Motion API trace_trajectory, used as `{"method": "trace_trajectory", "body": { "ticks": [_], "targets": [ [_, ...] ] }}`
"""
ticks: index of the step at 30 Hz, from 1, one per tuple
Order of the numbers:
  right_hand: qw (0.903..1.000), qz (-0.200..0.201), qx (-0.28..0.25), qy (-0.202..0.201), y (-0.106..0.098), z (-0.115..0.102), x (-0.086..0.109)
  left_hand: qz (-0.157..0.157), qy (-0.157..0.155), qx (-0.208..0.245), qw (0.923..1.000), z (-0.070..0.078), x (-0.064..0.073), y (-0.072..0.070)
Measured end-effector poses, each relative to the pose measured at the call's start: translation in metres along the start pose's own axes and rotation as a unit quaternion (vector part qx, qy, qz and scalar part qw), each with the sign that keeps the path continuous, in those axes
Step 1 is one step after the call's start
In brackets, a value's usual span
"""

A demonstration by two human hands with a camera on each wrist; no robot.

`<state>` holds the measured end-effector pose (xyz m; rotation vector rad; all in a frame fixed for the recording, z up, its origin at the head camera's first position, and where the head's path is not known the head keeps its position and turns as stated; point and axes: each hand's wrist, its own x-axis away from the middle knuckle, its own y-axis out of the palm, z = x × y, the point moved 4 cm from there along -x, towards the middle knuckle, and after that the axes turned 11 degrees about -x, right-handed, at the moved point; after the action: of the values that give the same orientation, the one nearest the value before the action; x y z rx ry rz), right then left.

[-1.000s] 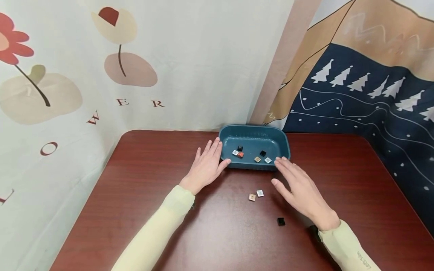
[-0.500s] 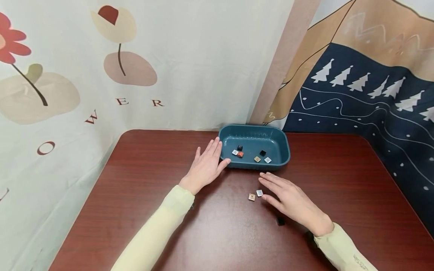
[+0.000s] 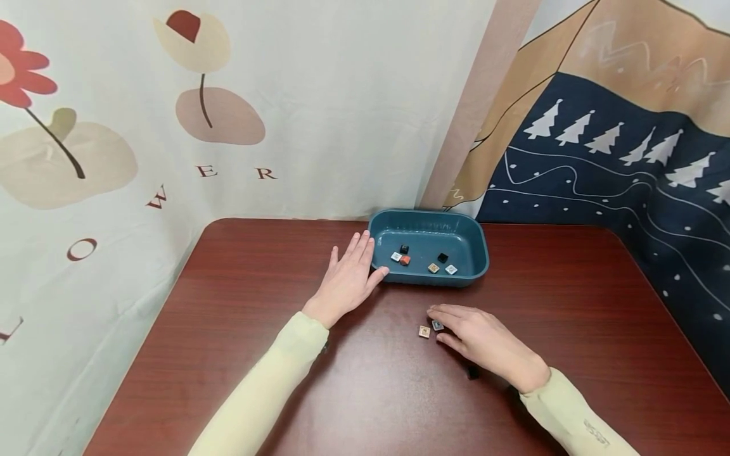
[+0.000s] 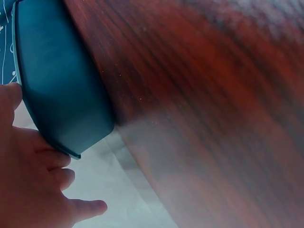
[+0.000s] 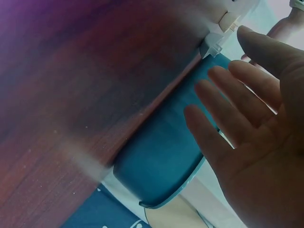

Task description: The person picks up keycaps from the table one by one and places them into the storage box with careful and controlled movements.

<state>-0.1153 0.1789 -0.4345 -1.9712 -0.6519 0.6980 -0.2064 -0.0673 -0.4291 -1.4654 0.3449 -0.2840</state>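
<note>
My left hand [image 3: 345, 278] lies with its fingers straight against the left end of the blue-green tray [image 3: 479, 269], thumb at the near rim. In the left wrist view, fingertips overlap the edge of the tray. My right hand [image 3: 485, 342] reaches over the table with thumb and fingers apart around a small white keycap [image 3: 437, 325]. In the right wrist view that keycap shows between thumb and fingertips, with a gap. Just left of it is a beige keycap [image 3: 424, 332]. A black keycap [image 3: 473, 372] lies in shadow beside the right hand's palm.
Several keycaps lie in the tray, among them an orange keycap [image 3: 405, 260], a white keycap [image 3: 451, 270] and a black keycap [image 3: 442, 258]. The reddish-brown table [image 3: 274, 253] meets a printed curtain [image 3: 342, 114] behind the tray.
My right hand has moved from the tray's near right corner down and left to the white keycap, its thumb and fingers lowering around it. The left hand stays on the tray.
</note>
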Motion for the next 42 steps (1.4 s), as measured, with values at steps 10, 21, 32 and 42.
{"method": "trace_trajectory", "body": {
  "ticks": [10, 21, 32, 42],
  "targets": [
    [0.9998, 0.005, -0.010, -0.014, 0.005, 0.001, -0.001, -0.007, -0.002, -0.001, 1.0000, 0.000, 0.000, 0.000],
    [0.9998, 0.001, 0.016, -0.013, 0.004, -0.003, -0.005, -0.009, -0.002, 0.008, 0.9999, 0.001, 0.000, -0.001],
    [0.9994, 0.032, -0.004, -0.013, -0.003, -0.003, -0.002, -0.014, -0.005, 0.009, 0.9998, 0.000, 0.000, 0.001],
    [0.9926, 0.121, -0.014, -0.002, -0.025, -0.006, -0.002, -0.009, -0.001, 0.011, 0.9999, 0.001, 0.001, 0.001]
  ]
}}
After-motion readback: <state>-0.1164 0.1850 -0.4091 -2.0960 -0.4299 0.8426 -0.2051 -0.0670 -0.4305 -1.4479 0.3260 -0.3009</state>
